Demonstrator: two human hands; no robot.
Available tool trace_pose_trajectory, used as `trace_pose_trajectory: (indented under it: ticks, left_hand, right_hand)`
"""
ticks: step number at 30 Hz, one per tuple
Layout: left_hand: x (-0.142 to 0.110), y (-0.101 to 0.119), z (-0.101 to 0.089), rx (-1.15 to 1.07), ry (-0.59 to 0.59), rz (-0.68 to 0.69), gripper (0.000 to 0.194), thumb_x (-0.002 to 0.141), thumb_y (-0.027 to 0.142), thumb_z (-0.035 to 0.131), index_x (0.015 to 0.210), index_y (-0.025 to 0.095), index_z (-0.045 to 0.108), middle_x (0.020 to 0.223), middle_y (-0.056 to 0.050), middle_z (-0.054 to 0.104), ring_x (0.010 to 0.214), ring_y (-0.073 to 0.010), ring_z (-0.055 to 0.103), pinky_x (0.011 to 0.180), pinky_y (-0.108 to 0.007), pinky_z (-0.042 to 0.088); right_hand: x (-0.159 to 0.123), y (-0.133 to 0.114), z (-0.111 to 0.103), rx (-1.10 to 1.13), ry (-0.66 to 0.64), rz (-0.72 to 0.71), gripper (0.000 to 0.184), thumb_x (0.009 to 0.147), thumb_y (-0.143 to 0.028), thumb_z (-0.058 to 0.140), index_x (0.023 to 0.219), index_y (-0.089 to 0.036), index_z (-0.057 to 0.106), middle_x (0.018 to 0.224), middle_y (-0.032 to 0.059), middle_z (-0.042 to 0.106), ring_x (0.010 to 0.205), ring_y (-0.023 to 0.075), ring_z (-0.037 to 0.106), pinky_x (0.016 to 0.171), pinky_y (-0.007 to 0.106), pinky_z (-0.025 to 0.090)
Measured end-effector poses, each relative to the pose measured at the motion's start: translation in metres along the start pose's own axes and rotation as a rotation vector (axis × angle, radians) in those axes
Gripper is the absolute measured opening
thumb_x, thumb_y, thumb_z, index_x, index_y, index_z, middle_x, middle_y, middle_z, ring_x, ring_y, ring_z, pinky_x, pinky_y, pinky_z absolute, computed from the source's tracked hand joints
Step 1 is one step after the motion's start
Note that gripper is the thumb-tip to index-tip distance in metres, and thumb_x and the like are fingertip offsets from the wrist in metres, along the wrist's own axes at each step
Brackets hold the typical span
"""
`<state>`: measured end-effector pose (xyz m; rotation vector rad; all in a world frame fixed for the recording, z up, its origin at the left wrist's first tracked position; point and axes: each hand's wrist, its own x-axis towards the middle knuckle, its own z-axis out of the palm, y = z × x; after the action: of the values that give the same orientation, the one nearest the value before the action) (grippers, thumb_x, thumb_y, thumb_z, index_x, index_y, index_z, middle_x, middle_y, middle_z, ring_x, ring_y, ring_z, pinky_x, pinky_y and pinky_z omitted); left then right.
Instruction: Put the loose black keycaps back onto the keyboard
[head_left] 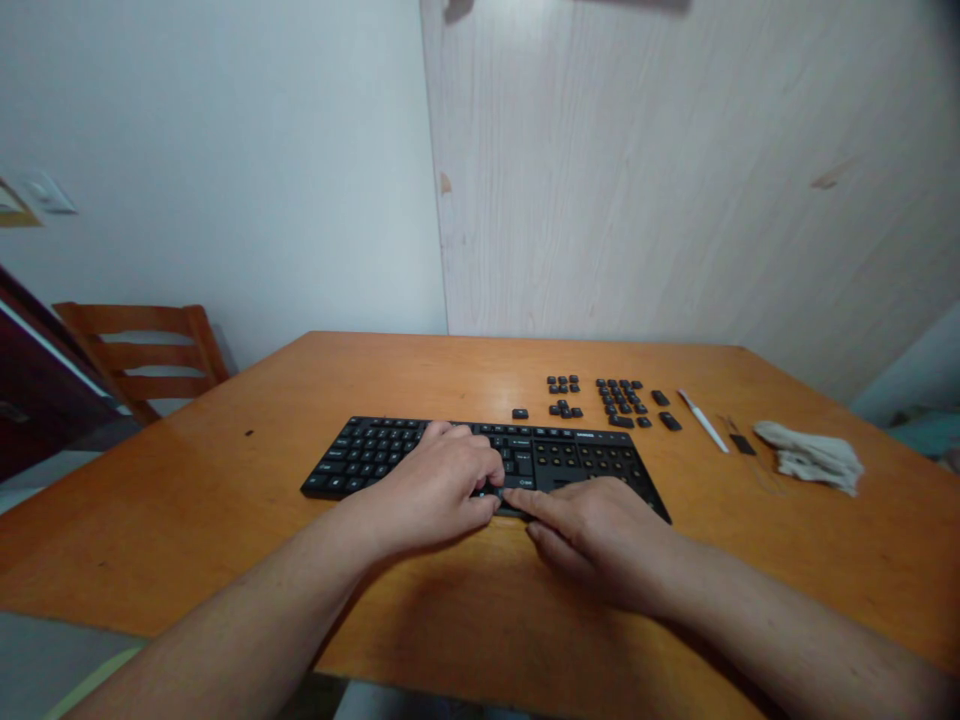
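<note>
A black keyboard (352, 457) lies on the table in front of me. Bent over its middle, my left hand (442, 485) has its thumb and index finger drawn together at a keycap (489, 490) by the front edge; the fingers partly hide it. My right hand (600, 525) rests at the keyboard's front right, index finger stretched out and touching the front edge close to my left fingertips. Its thumb sits lower and apart, with nothing visible between them. On the right section, caps are off and small bare key posts (570, 462) show.
Behind the keyboard lie loose keycaps in groups (619, 398) and a single keycap (520, 413). Farther right are a white pen-like tool (703, 420), a small dark tool with wire loops (742, 443) and a crumpled pale cloth (814, 455). A wooden chair (142, 350) stands left of the table.
</note>
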<state>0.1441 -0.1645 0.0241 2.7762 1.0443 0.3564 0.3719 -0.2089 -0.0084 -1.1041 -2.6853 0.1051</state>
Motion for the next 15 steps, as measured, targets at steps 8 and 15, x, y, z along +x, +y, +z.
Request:
trace_pose_trajectory:
  ticks: [8,15]
  left_hand:
    - [-0.0021,-0.0005,-0.0001,0.003,0.002,0.045,0.006,0.082,0.026,0.063,0.084,0.023,0.068,0.083,-0.001,0.066,0.088,-0.0197,0.054,0.086,-0.036,0.031]
    - [-0.0022,-0.0037,0.0010,-0.013,0.016,0.038,0.005,0.082,0.026,0.065,0.085,0.023,0.066,0.083,0.001,0.065,0.087,-0.0194,0.053,0.085,-0.036,0.030]
  right_hand:
    - [-0.0008,0.0003,0.0004,-0.010,-0.011,0.017,0.038,0.092,-0.019,0.046,0.125,-0.027,0.062,0.093,0.0031,0.076,0.075,0.0193,0.071,0.067,0.028,0.047]
    - [-0.0007,-0.0015,-0.0016,0.030,-0.018,0.021,0.037,0.093,-0.018,0.045,0.125,-0.025,0.061,0.097,0.0035,0.076,0.080,0.0188,0.071,0.071,0.028,0.049]
